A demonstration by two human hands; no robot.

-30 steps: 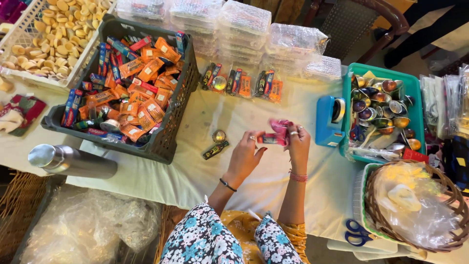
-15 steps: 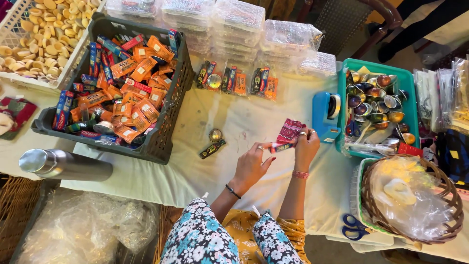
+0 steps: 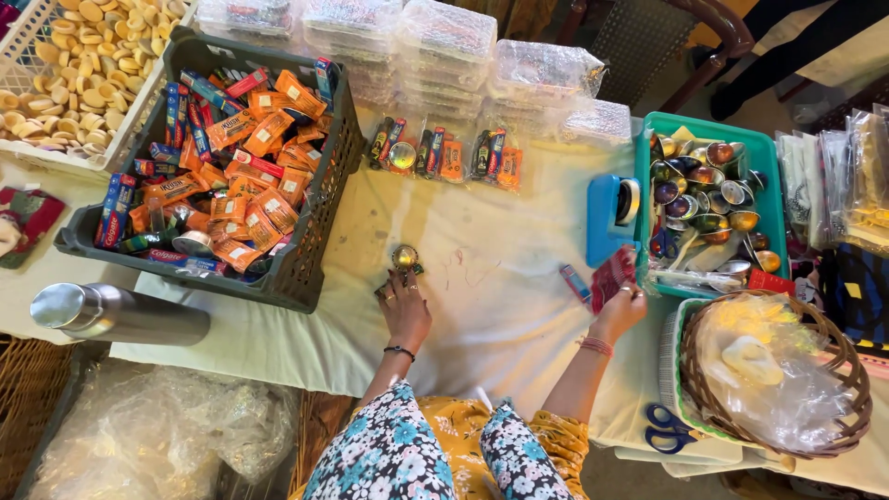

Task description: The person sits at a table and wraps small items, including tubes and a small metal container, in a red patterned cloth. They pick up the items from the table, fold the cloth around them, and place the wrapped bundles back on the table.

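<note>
Sleeves of floral fabric sit nearest the camera, and your two forearms extend from them over the pale tablecloth (image 3: 500,306). A steel flask (image 3: 116,315) lies on its side at the near left; blue-handled scissors (image 3: 669,428) and a wicker basket (image 3: 787,375) holding clear plastic bags sit at the near right.

Your left hand (image 3: 405,310) rests palm-down on the cloth, fingers together and stretched forward. The fingertips touch a small round gold-coloured object (image 3: 405,258) and a dark packet just beside it; the hand is not clamped on either. Both items lie just beside the front corner of the dark grey crate (image 3: 306,268).

Your right hand (image 3: 619,310) is closed on a small red packet (image 3: 613,276), pinched between thumb and fingers and held just above the cloth. A small blue-and-red stick (image 3: 574,282) lies on the cloth just to the left of that packet. Whether it touches the packet, you cannot tell.

Beyond the right hand stands a teal tray (image 3: 708,125) filled with shiny round capsules, with a blue tape dispenser (image 3: 613,218) against its left wall. The grey crate holds orange and blue packets. Farther back, three small bagged sets (image 3: 443,156) lie in a row, clear bubble-wrapped bundles (image 3: 444,46) are stacked behind them, and a white basket (image 3: 32,153) of pale round pieces occupies the far left.
</note>
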